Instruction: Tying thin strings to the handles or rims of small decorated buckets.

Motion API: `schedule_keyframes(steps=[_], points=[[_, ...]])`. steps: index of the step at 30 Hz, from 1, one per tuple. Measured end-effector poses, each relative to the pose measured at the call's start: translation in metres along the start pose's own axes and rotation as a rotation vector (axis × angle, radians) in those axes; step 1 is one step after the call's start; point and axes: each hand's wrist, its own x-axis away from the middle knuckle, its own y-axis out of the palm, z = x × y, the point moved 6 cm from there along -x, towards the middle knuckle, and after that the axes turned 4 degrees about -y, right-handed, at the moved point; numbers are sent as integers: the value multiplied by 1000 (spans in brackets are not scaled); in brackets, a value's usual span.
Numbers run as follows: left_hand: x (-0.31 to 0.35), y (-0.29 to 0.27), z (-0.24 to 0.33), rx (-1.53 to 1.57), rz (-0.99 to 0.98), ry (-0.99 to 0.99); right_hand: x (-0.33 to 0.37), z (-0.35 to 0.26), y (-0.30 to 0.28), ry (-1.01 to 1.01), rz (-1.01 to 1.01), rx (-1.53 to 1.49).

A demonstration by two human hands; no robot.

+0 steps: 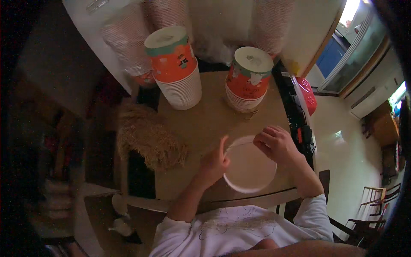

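A white round paper bucket [250, 169] stands in front of me, its open mouth facing up. My left hand [215, 165] is at its left rim, thumb by the edge and index finger stretched upward; it seems to steady the bucket, its other fingers partly hidden. At the far right rim, my right hand [276, 143] has its fingertips pinched together. What lies between them is too small to make out. Left of my left hand is a loose bundle of tan fibrous strings [150, 137].
Two stacks of upside-down paper buckets, orange and green, stand behind: a taller left stack [175, 68] and a right stack [249, 79] with a small brown string loop at its base. Plastic-wrapped stacks [128, 43] are farther back. A red basket [306, 96] is beyond the table's right edge.
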Motion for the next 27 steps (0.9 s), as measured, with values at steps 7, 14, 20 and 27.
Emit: schedule_keyframes(steps=[7, 14, 20, 27], points=[[40, -22, -53, -115, 405, 12, 31, -17, -49, 29, 108, 226], [82, -30, -39, -155, 474, 235, 71, 36, -75, 496, 494, -215], [106, -37, -34, 139, 415, -85, 90, 57, -73, 635, 441, -77], [77, -67, 4, -127, 273, 3, 86, 45, -79, 446, 731, -556]])
